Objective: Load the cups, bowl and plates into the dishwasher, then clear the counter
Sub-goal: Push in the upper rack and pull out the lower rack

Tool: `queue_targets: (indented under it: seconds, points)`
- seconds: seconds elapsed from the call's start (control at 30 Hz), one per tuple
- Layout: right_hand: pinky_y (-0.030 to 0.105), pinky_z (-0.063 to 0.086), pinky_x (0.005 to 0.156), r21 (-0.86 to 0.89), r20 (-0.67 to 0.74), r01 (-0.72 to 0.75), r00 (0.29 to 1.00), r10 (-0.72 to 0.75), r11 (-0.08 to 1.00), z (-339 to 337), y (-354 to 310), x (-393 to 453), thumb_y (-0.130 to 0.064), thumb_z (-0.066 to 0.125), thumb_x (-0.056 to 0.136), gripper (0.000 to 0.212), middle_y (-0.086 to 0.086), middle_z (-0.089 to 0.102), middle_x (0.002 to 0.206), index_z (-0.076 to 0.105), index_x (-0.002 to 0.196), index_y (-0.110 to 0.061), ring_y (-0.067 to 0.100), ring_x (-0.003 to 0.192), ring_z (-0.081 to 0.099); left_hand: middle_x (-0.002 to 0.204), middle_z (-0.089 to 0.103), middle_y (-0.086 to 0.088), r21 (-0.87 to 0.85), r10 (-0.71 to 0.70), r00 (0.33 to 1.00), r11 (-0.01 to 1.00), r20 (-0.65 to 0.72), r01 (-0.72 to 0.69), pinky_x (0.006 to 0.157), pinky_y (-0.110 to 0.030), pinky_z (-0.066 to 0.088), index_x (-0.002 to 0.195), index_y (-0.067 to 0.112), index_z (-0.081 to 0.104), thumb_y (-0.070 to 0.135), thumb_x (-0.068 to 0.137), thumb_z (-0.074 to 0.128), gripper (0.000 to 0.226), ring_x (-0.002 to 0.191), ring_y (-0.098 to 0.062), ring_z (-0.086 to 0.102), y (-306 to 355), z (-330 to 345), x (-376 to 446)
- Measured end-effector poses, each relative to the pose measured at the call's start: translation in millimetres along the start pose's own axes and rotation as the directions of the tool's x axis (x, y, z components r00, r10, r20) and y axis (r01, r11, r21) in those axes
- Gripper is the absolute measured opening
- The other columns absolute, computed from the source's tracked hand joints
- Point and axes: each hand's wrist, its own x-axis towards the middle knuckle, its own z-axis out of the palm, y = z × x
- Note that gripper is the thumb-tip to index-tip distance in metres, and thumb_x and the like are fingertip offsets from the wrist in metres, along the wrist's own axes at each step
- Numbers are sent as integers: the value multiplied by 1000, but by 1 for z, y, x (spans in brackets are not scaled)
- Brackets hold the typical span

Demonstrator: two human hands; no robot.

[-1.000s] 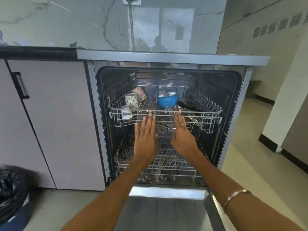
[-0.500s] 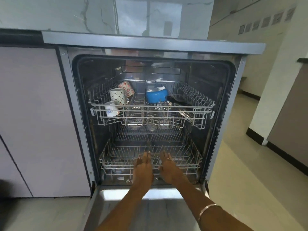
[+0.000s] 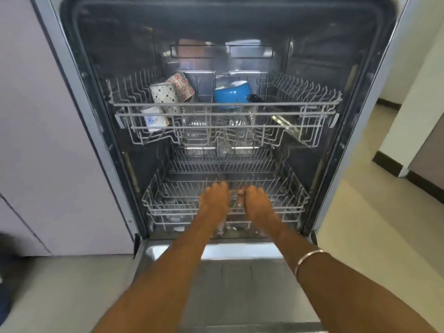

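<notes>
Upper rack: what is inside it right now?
The upper rack holds three patterned cups on its left and a blue bowl mid-rack. A dark item behind the bowl and shiny metal at right are too obscured by wires to identify.

There were three cups [image 3: 163, 92], one blue bowl [image 3: 230, 96], two racks [image 3: 312, 111] and two hands [image 3: 214, 200].

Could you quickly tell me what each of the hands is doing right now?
Left hand: fingers curled over the lower rack front rail.
Right hand: gripping the same rail.
</notes>
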Motion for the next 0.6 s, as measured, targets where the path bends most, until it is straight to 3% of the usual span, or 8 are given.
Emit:
queue_targets:
  seconds: [0.07, 0.2, 0.43, 0.6]
  points:
    - [33, 51, 82, -31, 12, 14, 1000, -14, 999, -1, -3, -4, -13, 54, 96, 15, 8, 67, 100, 67, 104, -15, 27, 99, 64, 124, 58, -17, -128, 5, 1000, 992, -18, -7, 94, -42, 50, 123, 7, 55, 8, 97, 54, 25, 115, -34, 57, -11, 6, -3]
    - [33, 45, 87, -163, 10, 44, 999, -42, 986, -13, -12, -26, -15, 48, 101, 21, 6, 59, 115, 57, 121, -14, 24, 110, 55, 120, 61, -18, -186, 32, 999, 982, -15, -34, 92, -41, 51, 123, 6, 56, 5, 98, 52, 26, 113, -33, 59, -10, -2, -20]
    - [34, 50, 83, -70, 83, 33, 996, -28, 997, -27, -14, -80, -14, 50, 99, 19, 10, 68, 103, 65, 109, -11, 27, 101, 65, 109, 70, -14, -190, 74, 997, 979, -17, -76, 87, -41, 56, 115, 11, 64, 7, 95, 57, 22, 101, -31, 66, -9, 4, -72]
    - [37, 49, 87, -22, 109, 2, 994, 1, 1000, -39, -22, -109, -13, 49, 98, 19, 9, 68, 105, 67, 105, -12, 29, 104, 64, 112, 67, -14, -191, 67, 998, 980, 15, -63, 91, -42, 51, 118, 10, 63, 13, 97, 54, 24, 110, -33, 62, -13, -3, -101]
